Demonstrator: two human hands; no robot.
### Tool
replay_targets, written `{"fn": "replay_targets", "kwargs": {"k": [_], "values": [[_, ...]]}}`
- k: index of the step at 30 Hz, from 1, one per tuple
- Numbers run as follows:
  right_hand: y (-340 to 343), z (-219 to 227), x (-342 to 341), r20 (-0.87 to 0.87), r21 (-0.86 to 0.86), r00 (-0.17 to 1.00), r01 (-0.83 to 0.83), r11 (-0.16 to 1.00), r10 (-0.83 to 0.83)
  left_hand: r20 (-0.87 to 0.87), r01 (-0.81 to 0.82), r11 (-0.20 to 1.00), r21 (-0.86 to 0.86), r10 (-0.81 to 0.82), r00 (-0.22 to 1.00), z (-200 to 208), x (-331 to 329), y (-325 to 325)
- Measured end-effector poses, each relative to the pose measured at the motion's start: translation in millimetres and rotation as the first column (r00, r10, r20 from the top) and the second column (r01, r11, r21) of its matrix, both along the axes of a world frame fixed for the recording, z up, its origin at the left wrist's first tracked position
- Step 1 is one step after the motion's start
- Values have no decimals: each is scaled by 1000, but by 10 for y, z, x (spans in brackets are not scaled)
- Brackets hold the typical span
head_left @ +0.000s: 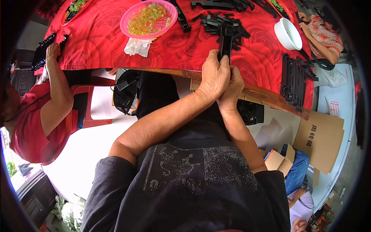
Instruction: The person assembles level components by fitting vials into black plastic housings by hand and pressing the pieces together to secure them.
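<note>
At table edge, two hands (222, 79) clasp one black plastic part (225, 44)

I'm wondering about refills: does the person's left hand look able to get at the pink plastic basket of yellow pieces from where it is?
Probably yes. The left hand grips a black plastic part, but bare red cloth lies between it and the pink plastic basket.

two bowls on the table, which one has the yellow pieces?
The pink bowl, up left of the hands: full of translucent yellow pieces. The white bowl at right looks empty.
</note>
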State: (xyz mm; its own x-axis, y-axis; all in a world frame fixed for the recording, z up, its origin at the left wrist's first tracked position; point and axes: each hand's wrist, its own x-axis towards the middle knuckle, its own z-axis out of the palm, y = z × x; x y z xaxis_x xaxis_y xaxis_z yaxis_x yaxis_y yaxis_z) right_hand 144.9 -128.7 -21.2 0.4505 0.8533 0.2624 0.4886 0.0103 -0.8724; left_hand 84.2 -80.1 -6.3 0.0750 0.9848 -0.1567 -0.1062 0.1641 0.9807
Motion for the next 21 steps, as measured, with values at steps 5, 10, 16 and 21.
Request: {"fn": "replay_targets", "kwargs": {"k": [5, 10, 16, 21], "values": [[-20, 58, 14, 142, 41, 990, -15, 999, 9, -125, 10, 999, 43, -4, 992, 213, -46, -31], [-4, 92, -5, 183, 74, 983, -26, 997, 12, -222, 12, 995, 100, 10, 975, 282, -78, -30], [-13, 101, -7, 124, 86, 992, -24, 996, 13, -318, 32, 983, 178, 27, 948, 292, -80, 5], [-19, 146, -7, 94, 78, 996, 6, 997, -13, -394, 67, 976, 205, 20, 919, 327, -105, 28]]}}
